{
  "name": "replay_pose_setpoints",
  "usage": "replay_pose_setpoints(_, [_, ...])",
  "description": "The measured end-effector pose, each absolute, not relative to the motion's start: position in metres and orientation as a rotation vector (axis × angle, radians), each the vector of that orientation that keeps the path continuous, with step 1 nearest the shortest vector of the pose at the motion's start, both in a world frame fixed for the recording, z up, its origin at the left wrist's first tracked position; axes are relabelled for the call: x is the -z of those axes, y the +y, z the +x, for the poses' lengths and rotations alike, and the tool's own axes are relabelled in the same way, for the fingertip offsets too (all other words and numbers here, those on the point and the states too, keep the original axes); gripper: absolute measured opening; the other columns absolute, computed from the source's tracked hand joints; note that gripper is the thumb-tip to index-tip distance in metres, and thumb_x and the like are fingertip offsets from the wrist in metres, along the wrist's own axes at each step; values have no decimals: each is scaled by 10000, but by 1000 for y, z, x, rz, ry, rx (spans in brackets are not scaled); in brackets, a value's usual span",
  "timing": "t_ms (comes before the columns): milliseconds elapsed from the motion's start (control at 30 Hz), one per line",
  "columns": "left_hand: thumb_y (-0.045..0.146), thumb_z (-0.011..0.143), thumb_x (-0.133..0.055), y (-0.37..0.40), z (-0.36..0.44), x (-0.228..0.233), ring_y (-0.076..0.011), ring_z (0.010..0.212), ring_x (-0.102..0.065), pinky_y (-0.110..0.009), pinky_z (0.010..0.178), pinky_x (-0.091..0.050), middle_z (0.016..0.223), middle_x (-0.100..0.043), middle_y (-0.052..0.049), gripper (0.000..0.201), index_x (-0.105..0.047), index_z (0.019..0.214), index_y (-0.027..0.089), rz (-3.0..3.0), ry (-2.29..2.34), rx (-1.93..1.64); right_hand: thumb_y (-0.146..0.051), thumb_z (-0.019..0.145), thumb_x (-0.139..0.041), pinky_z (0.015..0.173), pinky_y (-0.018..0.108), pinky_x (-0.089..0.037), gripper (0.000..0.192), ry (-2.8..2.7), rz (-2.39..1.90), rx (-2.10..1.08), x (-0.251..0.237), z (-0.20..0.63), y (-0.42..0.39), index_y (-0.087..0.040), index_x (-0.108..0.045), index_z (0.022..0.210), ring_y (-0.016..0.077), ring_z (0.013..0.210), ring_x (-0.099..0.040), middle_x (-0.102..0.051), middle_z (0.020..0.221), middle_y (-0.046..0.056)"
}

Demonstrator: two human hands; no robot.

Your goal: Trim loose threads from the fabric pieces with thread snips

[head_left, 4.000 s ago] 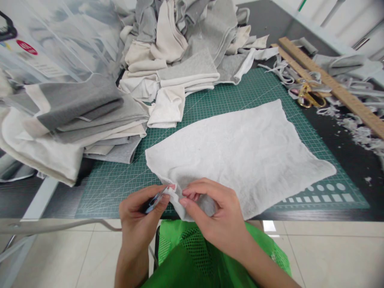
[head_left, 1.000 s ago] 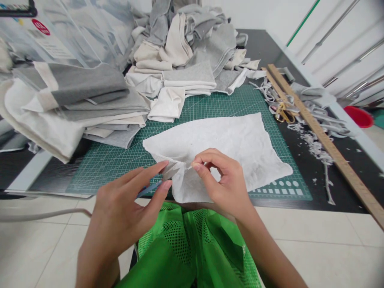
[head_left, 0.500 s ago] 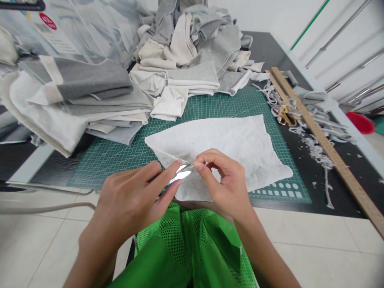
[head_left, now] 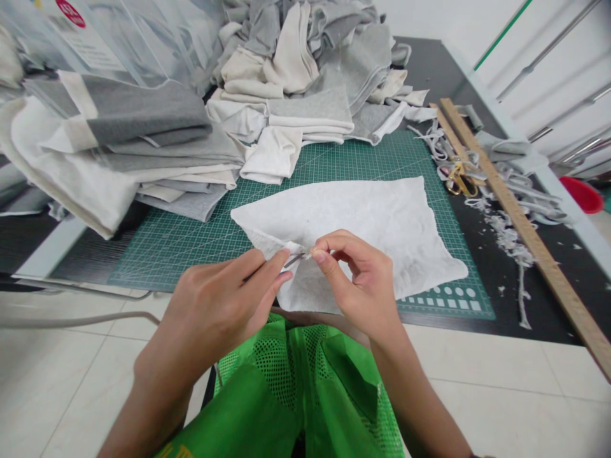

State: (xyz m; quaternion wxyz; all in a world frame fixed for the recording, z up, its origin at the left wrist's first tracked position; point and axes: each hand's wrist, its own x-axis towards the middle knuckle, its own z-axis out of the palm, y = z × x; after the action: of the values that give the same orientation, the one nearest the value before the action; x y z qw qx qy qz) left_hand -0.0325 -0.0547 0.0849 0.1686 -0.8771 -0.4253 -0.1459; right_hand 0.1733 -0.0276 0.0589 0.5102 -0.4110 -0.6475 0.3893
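At frame centre we are snipping the white cloth [head_left: 382, 222] edge: left hand [head_left: 224, 305] gripping small snips [head_left: 296, 257] (barely visible), right hand [head_left: 356, 280] pinching the hem taut; steadiness matters next.

Both hands [head_left: 291, 286] fingertip-pinched (near touching)

No words can be read here. A red oval sticker [head_left: 70, 13] sits on the clear plastic sheet [head_left: 143, 44] at the top left, but its white letters are too blurry to read. The paper label [head_left: 102, 54] under it is blurry too. The green cutting mat [head_left: 191, 242] shows only grid lines and white shapes [head_left: 449, 299].
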Motion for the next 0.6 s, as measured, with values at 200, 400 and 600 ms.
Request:
replay_pose_setpoints(200, [270,955,-643,-53,-34,-82,-116,546,-595,-296,477,-386,750,-669,25,246,-655,1183,177,-2511,-1266,503,-175,950,-629,679,283,-464,116,-1534,-1000,-946,-57,175,-25,-202,-667,843,121,760,-585,-659,819,-13])
replay_pose_setpoints(400, [286,910,-709,-65,-43,-78,-116,605,-666,-265,496,-442,835,-728,15,339,-658,1244,258,-2452,-1467,790,-147,935,-641,673,251,-469,122,-1469,-1021,-911,-65,191,-27,-202,-677,832,107,757,-598,-654,800,-20])
replay_pose_setpoints(600, [190,827,-786,-77,-48,-68,-80,646,-661,-219,601,-528,897,-733,18,398,-713,1208,278,-2353,-1586,1118,-183,894,-705,643,251,-494,76,-1386,-1137,-742,-67,229,-26,-226,-732,838,126,742,-622,-680,796,-6])
